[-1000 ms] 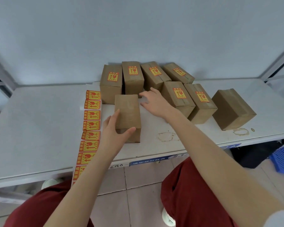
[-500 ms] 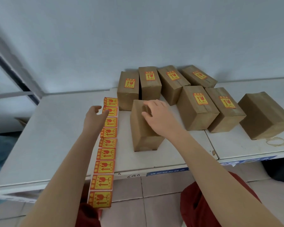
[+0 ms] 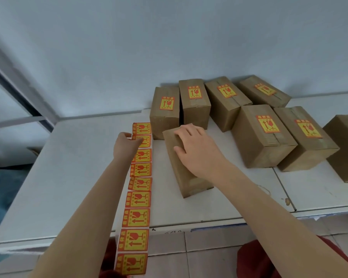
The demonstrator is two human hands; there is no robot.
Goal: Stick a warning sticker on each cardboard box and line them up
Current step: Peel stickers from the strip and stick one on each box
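A plain cardboard box [image 3: 181,173] without a sticker lies on the white table [image 3: 74,177] in front of me. My right hand [image 3: 197,151] rests flat on its top. A long strip of red-and-yellow warning stickers [image 3: 139,199] runs from the table's far part over its front edge. My left hand [image 3: 125,145] is at the strip's far end, fingertips pinching the edge of the second sticker. Several stickered boxes [image 3: 257,135] stand grouped behind and to the right.
Another unstickered box [image 3: 345,147] sits at the right edge of the view. The wall is close behind the boxes. A metal frame post [image 3: 18,91] rises at the left. The table's left half is bare white surface.
My left hand let go of the plain box and reached left to the sticker strip's far end. My right hand moved onto the box's top. The view swung left.
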